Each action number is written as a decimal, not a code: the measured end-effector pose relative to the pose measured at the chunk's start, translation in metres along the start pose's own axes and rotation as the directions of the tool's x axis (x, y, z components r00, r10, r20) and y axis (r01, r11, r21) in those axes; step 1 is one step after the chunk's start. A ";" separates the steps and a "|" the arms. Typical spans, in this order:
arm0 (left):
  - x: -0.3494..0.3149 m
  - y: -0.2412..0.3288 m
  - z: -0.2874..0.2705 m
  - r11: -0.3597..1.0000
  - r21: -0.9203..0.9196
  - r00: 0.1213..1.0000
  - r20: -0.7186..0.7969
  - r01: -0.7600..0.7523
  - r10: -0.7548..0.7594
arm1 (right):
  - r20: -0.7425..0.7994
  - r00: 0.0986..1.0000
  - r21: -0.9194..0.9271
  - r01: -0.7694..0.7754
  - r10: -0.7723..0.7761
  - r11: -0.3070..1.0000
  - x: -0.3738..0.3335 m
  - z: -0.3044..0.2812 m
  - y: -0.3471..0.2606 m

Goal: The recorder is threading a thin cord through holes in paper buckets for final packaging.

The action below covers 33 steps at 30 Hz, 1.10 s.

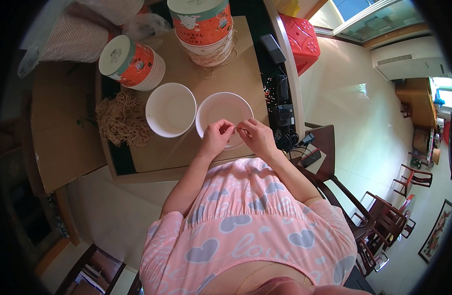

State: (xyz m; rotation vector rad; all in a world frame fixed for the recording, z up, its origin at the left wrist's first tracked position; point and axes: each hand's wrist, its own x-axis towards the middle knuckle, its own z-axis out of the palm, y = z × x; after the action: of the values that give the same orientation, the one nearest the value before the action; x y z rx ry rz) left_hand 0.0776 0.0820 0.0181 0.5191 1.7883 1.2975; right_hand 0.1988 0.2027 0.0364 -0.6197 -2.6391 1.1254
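Observation:
Over the near side of a white paper bucket (225, 105), my left hand (217, 138) and my right hand (259, 138) meet with fingertips pinched close together. Whatever lies between the fingertips is too small to make out. Just left of that bucket stands a second white paper bucket (171, 110), its mouth facing up. A tangled heap of tan cord (121, 119) lies at the left edge of the board. Farther off, a tall stack of upturned orange and teal printed buckets (203, 27) has cord loops around its lower part. A shorter upturned stack (133, 63) stands left of it.
A brown cardboard sheet (248, 54) covers the table middle. Plastic-wrapped stacks of white buckets (73, 39) fill the far left. Black power adapters (285, 114) with cables and small scattered beads (268, 91) lie along the right edge. A red stool (300, 43) and dark wooden chair (324, 152) stand beyond.

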 end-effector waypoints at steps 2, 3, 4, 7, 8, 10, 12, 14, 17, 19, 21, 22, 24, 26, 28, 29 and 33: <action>0.000 0.000 0.000 1.000 0.000 1.000 -0.001 -0.002 0.002 | 0.002 1.000 -0.005 0.004 -0.004 1.000 0.000 0.000 0.000; 0.000 0.001 0.000 1.000 0.006 1.000 0.000 0.012 -0.012 | -0.011 1.000 -0.024 0.029 -0.029 0.999 0.000 -0.001 0.001; -0.001 0.002 0.000 1.000 0.012 1.000 0.001 0.026 -0.026 | -0.023 0.998 -0.043 0.054 -0.055 0.998 0.000 -0.001 0.001; 0.000 0.000 0.001 0.999 0.022 0.999 -0.007 -0.036 0.036 | -0.021 0.998 -0.061 0.061 -0.063 0.996 0.001 0.000 0.002; 0.000 -0.002 0.001 0.999 0.022 0.999 -0.007 -0.036 0.037 | -0.021 0.998 -0.061 0.062 -0.064 0.996 0.001 0.000 0.001; 0.001 -0.005 0.002 0.997 0.017 0.996 -0.019 -0.082 0.082 | -0.021 0.998 -0.073 0.062 -0.064 0.995 0.001 0.000 0.001; 0.001 -0.004 0.002 0.996 0.036 0.997 -0.012 -0.079 0.080 | -0.026 0.997 -0.072 0.068 -0.070 0.995 0.001 0.001 0.002; 0.001 -0.005 0.002 0.995 0.055 0.997 -0.006 -0.077 0.077 | -0.031 0.997 -0.071 0.075 -0.077 0.995 0.002 0.001 0.001; 0.002 -0.007 0.002 0.992 0.084 0.995 -0.031 -0.091 0.093 | -0.043 0.995 -0.061 0.082 -0.085 0.995 0.002 0.002 0.002; 0.000 -0.003 0.003 0.981 0.160 0.990 -0.068 -0.110 0.122 | -0.036 0.996 -0.073 0.076 -0.079 0.994 0.002 0.002 0.002; -0.001 -0.001 0.005 0.971 0.200 0.985 -0.085 -0.131 0.151 | -0.033 0.996 -0.079 0.078 -0.081 0.994 0.001 0.003 0.003; -0.001 -0.001 0.006 0.959 0.240 0.978 -0.101 -0.151 0.180 | -0.031 0.996 -0.085 0.079 -0.082 0.993 0.001 0.003 0.004; -0.002 -0.001 0.007 0.948 0.261 0.970 -0.113 -0.181 0.216 | -0.036 0.996 -0.082 0.075 -0.078 0.994 0.000 0.004 0.005; -0.002 -0.001 0.008 0.936 0.283 0.960 -0.124 -0.210 0.253 | -0.042 0.996 -0.080 0.071 -0.075 0.994 0.000 0.005 0.006; -0.003 -0.002 0.008 0.919 0.326 0.951 -0.136 -0.221 0.277 | -0.069 0.994 -0.045 0.082 -0.085 0.996 0.001 0.005 0.005; -0.004 -0.003 0.008 0.919 0.327 0.951 -0.137 -0.220 0.276 | -0.069 0.994 -0.043 0.082 -0.085 0.996 0.001 0.004 0.003; -0.006 -0.002 0.005 0.942 0.268 0.964 -0.114 -0.205 0.242 | -0.039 0.999 0.032 -0.012 0.013 0.999 0.000 0.001 0.001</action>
State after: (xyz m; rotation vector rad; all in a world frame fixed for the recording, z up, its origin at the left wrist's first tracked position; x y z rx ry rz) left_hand 0.0849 0.0794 0.0178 0.8082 2.0812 1.2913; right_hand 0.1986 0.2031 0.0354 -0.6468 -2.5829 1.1440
